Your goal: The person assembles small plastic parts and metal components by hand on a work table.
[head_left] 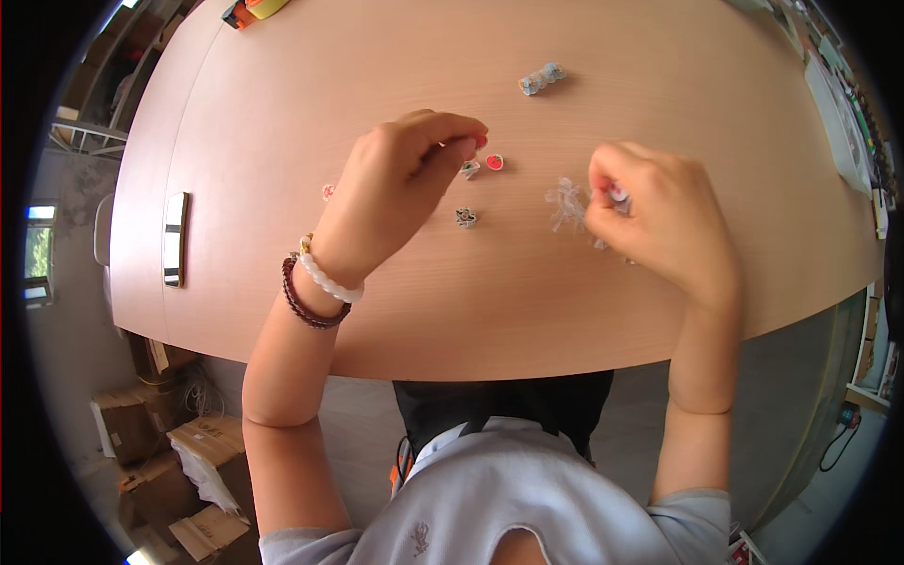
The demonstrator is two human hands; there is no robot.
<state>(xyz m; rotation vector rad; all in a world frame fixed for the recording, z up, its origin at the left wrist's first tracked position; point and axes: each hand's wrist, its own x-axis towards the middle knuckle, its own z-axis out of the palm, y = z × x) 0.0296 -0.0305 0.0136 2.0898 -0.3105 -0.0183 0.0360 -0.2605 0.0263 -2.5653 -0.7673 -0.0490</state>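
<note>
Above the table [527, 301], my left hand [391, 188] is closed in a pinch, with a small red piece [481, 142] at its fingertips. Just beyond those fingertips lie a small round red piece [495, 162] and a whitish patterned piece [470, 171]. A black-and-white patterned piece [466, 217] rests nearer to me, and a red-and-white one [329, 192] shows left of my left wrist. My right hand [664, 212] is curled around a small whitish piece [618, 194], mostly hidden by the fingers. Beside it lies crumpled clear plastic [566, 203].
Farther back lies a short, pale, patterned roll-shaped bundle [543, 79]. A phone [175, 240] is near the left edge, and an orange-and-yellow object [252, 12] at the far left. Cardboard boxes [209, 443] stand on the floor at lower left.
</note>
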